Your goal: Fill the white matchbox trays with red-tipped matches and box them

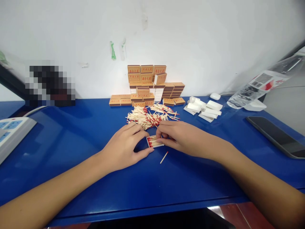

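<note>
Matchbox tray (156, 146) mid-worktop (133, 187), well back from front edge; match pile (144, 118) close behind. Left hand (125, 143) pinches tray's left end; right hand (182, 137) curled over right end, can't tell grip.

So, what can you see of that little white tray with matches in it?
The tray is shallow, open-topped and white, apparently thin card. Pale matches lie lengthwise inside, many red heads toward its left end. It lies flat on the blue table, in front of the match pile. The left grip brackets its left end between finger and thumb; the right grip reaches over its right end, hiding part of it.
</note>
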`<state>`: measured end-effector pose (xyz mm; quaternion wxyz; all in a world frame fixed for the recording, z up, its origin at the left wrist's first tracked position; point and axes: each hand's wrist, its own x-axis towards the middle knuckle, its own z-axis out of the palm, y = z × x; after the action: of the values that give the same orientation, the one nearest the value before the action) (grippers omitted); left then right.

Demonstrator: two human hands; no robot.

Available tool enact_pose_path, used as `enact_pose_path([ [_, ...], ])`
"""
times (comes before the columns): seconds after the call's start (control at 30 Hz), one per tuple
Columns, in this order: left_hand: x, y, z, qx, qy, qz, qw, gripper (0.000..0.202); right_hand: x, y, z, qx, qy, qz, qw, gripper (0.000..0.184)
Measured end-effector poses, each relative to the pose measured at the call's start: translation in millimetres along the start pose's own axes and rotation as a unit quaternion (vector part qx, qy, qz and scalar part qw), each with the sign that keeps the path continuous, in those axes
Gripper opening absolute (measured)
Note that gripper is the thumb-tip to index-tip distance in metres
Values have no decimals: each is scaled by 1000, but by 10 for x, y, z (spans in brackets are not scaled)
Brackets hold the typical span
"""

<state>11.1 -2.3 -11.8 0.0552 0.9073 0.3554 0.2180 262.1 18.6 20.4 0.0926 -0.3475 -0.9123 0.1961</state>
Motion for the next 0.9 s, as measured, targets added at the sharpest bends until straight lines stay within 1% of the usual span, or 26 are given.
enact_pose_path([
  [0.17,0,-8,5,-4,3,1,1000,30,-46,28,-96,-24,14,9,1000,12],
  [0.37,2,-3,5,-7,0,0,1000,29,-71,53,-128,-29,-18,35,999,13],
  [0.57,-2,0,-6,-8,-2,-3,1000,29,-34,-8,-93,-15,-12,19,1000,12],
  [0.73,-9,-6,-6,-8,-5,-5,1000,28,-42,-9,-90,-23,5,15,1000,12],
  [0.83,-5,-4,-4,-8,-6,-6,1000,29,-39,-8,-89,-20,14,-7,1000,7],
  [0.9,1,-1,-4,-7,-8,-6,1000,29,-30,-16,-84,-18,6,-24,1000,10],
])
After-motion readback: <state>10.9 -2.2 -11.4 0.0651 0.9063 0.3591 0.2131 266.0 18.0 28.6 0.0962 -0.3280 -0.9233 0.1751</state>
